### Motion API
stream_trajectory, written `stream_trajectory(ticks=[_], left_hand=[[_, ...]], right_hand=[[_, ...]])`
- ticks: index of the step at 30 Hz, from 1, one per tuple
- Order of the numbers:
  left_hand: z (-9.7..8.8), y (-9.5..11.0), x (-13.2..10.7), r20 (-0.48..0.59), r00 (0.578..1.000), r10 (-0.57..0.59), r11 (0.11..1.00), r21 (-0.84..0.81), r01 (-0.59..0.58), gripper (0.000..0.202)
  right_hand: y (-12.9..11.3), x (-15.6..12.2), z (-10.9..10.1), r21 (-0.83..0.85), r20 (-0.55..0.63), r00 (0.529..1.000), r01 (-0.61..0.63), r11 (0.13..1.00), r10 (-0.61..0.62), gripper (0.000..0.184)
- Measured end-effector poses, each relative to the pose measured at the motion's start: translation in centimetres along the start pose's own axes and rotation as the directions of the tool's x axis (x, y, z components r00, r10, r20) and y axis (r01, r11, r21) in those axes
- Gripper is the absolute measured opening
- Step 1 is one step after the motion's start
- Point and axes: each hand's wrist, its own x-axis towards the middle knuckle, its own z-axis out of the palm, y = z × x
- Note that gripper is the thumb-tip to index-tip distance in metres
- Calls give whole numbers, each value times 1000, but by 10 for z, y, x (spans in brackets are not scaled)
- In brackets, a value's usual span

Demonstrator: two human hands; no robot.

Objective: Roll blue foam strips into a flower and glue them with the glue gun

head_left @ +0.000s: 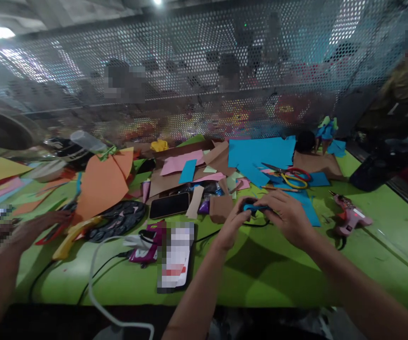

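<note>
My left hand [233, 223] and my right hand [291, 215] meet over the green table [271, 271]. Between their fingertips is a small blue piece [250, 207], thin like foam or paper, with something dark against it; its exact shape is partly hidden by the fingers. Both hands are closed on it. Just beyond them lie a brown scrap [221, 209], a blue strip [308, 208] and scissors [296, 179] with yellow and red handles. To the right of my right hand rests a pink glue gun [351, 215] with a clear stick trailing from it.
A co-worker's hand [44, 224] reaches in from the left, near a yellow glue gun [76, 236]. Two phones, one dark [169, 206] and one lit [177, 257], lie left of my hands. Blue sheets [260, 153] sit before a perforated metal screen [197, 71]. A white cable [92, 278] crosses the front edge.
</note>
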Motion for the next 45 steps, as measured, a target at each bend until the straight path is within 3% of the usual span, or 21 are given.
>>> stream_trajectory(ticks=[6, 10, 13, 15, 17, 19, 21, 23, 25, 28, 31, 34, 38, 41, 45], left_hand=[[1, -2, 3, -156, 988, -16, 1000, -3, 16, 27], [-2, -4, 7, -174, 985, -7, 1000, 0, 7, 20], [-7, -8, 10, -206, 979, -9, 1000, 25, 14, 23], [-10, -10, 11, -220, 975, 5, 999, 44, 5, 27], [-11, -10, 13, -220, 975, 14, 999, 36, -6, 29], [-10, -8, 13, -208, 978, 5, 1000, 22, 0, 31], [-6, -3, 12, -185, 983, 5, 1000, 19, -1, 31], [-2, 4, 10, -169, 985, 18, 999, 38, -12, 31], [1, 9, 8, -159, 987, 36, 997, 67, -26, 31], [3, 13, 9, -125, 990, 71, 993, 101, -59, 35], [4, 12, 10, -106, 990, 91, 992, 101, -81, 38], [4, 10, 10, -88, 993, 76, 995, 69, -70, 37], [5, 9, 8, -54, 997, 56, 998, 4, -56, 39], [6, 11, 7, -34, 999, 43, 999, -3, -43, 39], [7, 17, 3, -15, 1000, 22, 1000, 7, -22, 37]], right_hand=[[1, -3, 12, -63, 11, 998, 65, 996, -64, 21], [-1, -3, 13, -50, 48, 998, 52, 997, -49, 27], [0, -14, 0, -2, 6, 999, -50, 999, 50, 32], [5, -32, -18, 10, -124, 976, -182, 983, 181, 33], [13, -60, -40, 3, -298, 889, -363, 932, 347, 26], [21, -92, -62, 1, -405, 757, -561, 828, 513, 22], [29, -120, -80, -88, -455, 615, -751, 655, 644, 29], [36, -137, -89, -242, -474, 451, -892, 381, 756, 37], [42, -140, -89, -334, -462, 290, -932, 138, 838, 49], [48, -127, -79, -346, -420, 183, -938, 29, 889, 61], [54, -114, -71, -288, -432, 145, -957, 16, 890, 55], [60, -114, -73, -197, -452, 112, -980, 23, 885, 37], [62, -124, -81, 11, -496, 72, -996, 89, 865, 32], [59, -127, -82, 226, -526, 107, -939, 260, 843, 33], [49, -118, -77, 452, -487, 226, -761, 465, 843, 37]])
